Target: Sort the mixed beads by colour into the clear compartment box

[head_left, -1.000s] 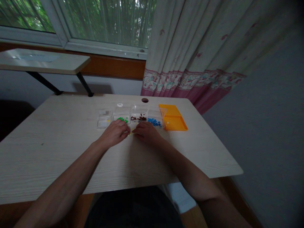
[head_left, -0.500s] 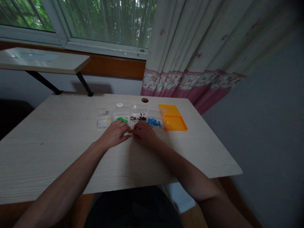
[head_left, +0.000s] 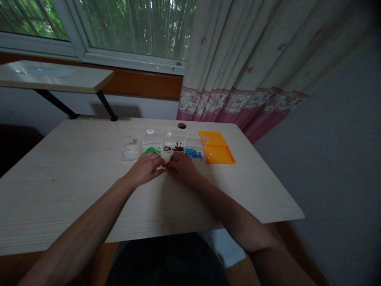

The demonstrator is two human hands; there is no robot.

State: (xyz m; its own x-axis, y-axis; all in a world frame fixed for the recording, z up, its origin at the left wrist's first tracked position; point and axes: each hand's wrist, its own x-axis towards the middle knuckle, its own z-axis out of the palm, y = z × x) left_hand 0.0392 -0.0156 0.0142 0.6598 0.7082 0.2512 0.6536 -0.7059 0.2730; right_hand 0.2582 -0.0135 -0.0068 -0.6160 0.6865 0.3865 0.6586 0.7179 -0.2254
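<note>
My left hand (head_left: 148,168) and my right hand (head_left: 182,167) meet fingertip to fingertip above the table, just in front of a row of clear plastic boxes. Both are closed in a pinch around something small and pale, mostly hidden by the fingers. Beyond my left hand lie green pieces (head_left: 152,150) in one clear box. Dark brown pieces (head_left: 178,148) fill part of the box behind my right hand, and blue pieces (head_left: 194,153) sit in the box to its right. The clear box at the left end (head_left: 128,154) has a bit of yellow in it.
An open orange case (head_left: 220,154) with a small white piece inside stands right of the boxes. The pale wooden table (head_left: 74,186) has a round cable hole (head_left: 181,126) at the back. A raised shelf (head_left: 56,77) stands back left; a curtain (head_left: 226,79) hangs behind.
Barely anything differs. The fingertips of both hands have shifted very slightly while staying together; the boxes and the orange case rest where they were.
</note>
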